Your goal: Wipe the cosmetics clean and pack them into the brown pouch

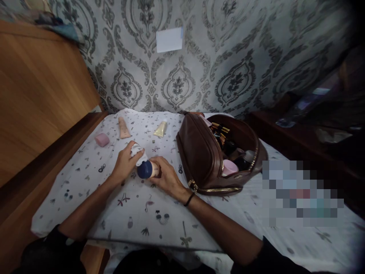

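My left hand (pixel 125 161) is closed on a crumpled white cloth or tissue (pixel 138 155), which is against the dark blue cap of a small bottle (pixel 145 169). The bottle's beige body is in my right hand (pixel 168 176), its cap pointing left. A pink item (pixel 102 139), a peach tube (pixel 123 128) and a pale yellow tube (pixel 160 129) lie on the patterned white cloth beyond my hands. To the right of my right hand, a brown bag (pixel 199 152) stands unzipped, with brushes, a pink-lidded container (pixel 229 167) and other items inside.
A wooden panel (pixel 45 76) rises at the left. Behind is a patterned wall (pixel 176 83) with a white card (pixel 169 40). A clear plastic bottle (pixel 302 104) lies on dark furniture at the right. Something pixelated (pixel 302 194) lies right of the bag.
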`<state>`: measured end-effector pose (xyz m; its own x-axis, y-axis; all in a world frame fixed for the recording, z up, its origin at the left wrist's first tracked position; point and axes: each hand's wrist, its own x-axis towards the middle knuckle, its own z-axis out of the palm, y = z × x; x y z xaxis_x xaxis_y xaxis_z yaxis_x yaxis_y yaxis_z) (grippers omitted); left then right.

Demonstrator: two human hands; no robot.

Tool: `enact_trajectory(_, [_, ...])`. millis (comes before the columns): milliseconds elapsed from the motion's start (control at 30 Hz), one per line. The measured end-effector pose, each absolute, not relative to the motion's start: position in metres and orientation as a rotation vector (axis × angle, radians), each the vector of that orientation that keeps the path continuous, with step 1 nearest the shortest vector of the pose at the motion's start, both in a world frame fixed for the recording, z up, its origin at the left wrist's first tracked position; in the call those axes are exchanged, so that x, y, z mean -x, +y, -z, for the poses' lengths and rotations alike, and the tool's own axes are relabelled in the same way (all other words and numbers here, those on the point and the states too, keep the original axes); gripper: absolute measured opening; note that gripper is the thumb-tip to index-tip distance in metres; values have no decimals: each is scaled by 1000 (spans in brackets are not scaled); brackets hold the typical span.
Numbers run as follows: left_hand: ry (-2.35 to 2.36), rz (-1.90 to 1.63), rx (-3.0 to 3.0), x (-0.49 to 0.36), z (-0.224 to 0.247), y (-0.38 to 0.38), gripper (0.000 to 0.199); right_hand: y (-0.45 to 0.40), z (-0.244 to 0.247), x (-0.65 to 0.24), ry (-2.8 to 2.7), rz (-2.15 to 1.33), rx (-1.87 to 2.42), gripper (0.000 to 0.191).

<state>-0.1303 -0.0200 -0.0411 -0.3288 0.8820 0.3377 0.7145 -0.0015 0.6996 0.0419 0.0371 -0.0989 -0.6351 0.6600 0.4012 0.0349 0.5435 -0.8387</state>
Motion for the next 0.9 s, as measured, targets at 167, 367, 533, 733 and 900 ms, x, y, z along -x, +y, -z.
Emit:
enact_trajectory(167, [1918,-1351,-1496,135,54,-17,36,35,95,-38,-1614,-1740,472,56])
enact_trajectory(367, [1627,-1287,-1675,118,55,-26,60,34,83,-42,-1270,-2011,459,52])
enact_trajectory(533, [1656,-1100,-1683,121,60,-28,116,35,83,-46,-1285,-2011,512,60])
enact_trajectory(733, [1823,-929,-1818,120,56,-31,112,34,85,-47,-1312,-2033,526,63])
enact_trajectory(900, [1782,-879,-1880,123,45,-34,85,36,89,-45,-1179,-2130,457,47])
